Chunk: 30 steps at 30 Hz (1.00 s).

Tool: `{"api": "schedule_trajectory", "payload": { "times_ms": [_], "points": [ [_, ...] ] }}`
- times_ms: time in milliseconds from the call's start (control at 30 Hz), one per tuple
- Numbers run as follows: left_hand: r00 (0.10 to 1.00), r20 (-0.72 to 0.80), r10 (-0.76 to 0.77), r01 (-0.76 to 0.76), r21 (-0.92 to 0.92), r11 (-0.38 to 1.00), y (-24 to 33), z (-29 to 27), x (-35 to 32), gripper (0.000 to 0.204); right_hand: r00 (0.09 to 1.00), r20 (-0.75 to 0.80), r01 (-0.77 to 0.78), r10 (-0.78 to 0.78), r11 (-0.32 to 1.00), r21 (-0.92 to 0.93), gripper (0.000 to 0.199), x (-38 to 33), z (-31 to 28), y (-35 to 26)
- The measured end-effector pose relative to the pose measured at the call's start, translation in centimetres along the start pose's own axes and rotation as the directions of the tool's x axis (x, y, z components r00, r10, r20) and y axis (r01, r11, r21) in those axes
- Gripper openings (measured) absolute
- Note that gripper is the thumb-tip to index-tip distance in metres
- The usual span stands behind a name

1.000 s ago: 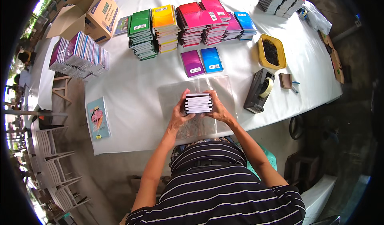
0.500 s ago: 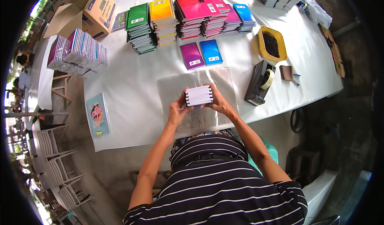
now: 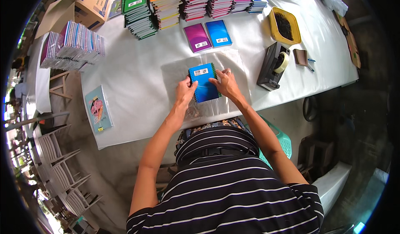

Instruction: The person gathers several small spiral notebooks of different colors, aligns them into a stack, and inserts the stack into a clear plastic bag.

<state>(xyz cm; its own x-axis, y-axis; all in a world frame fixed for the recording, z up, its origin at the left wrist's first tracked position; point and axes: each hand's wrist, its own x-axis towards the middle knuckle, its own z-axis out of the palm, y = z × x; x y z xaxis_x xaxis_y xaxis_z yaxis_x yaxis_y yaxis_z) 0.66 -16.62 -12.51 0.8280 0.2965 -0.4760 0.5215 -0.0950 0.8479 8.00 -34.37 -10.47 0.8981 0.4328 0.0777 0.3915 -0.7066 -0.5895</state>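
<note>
A small stack of spiral notebooks with a blue cover on top lies on a clear plastic sheet at the near side of the table. My left hand grips the stack's left edge, its thumb over the cover. On the right edge, my right hand has its thumb on the cover and its fingers along the coil side. Green coil shows under the blue cover on that side. Just beyond the sheet, a purple notebook and a blue notebook lie side by side.
Stacks of green notebooks, yellow, red, pink and blue ones line the far side. A tape dispenser, a yellow tub of dark pieces and a small brown tray stand right. Wrapped notebooks, a carton and a teal notebook are left.
The stack, held on edge before, now lies flat with its blue cover up. My hands have shifted to its two sides. The view has tilted slightly, so the table sits higher.
</note>
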Motion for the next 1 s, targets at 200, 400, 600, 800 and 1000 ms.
{"api": "schedule_trajectory", "payload": {
  "times_ms": [200,400,600,800,1000],
  "points": [
    [1.000,-0.010,0.028,-0.029,-0.144,0.989,-0.3,0.6,-0.5,0.025,0.967,0.222,-0.156,0.123,0.978,0.138,0.046,-0.6,0.7,0.6],
    [0.999,0.033,-0.043,0.048,-0.197,0.979,1.0,0.2,-1.3,0.028,0.950,0.285,-0.205,0.130,0.946,0.252,0.045,-0.7,-0.1,1.1],
    [0.997,0.001,0.076,-0.071,-0.350,0.934,0.1,0.1,-1.8,0.061,0.865,-0.234,-0.501,0.444,0.734,-0.459,0.043,-3.4,-2.5,5.0],
    [0.998,-0.040,0.040,-0.050,-0.303,0.952,1.4,0.4,-2.6,0.064,0.779,-0.247,-0.626,0.576,0.731,-0.270,0.043,-3.0,-3.5,4.9],
    [0.998,-0.058,0.006,-0.028,-0.387,0.922,1.4,0.1,-2.8,0.065,0.823,-0.240,-0.563,0.515,0.795,-0.225,0.038,-3.9,-2.3,7.6]
  ]
}}
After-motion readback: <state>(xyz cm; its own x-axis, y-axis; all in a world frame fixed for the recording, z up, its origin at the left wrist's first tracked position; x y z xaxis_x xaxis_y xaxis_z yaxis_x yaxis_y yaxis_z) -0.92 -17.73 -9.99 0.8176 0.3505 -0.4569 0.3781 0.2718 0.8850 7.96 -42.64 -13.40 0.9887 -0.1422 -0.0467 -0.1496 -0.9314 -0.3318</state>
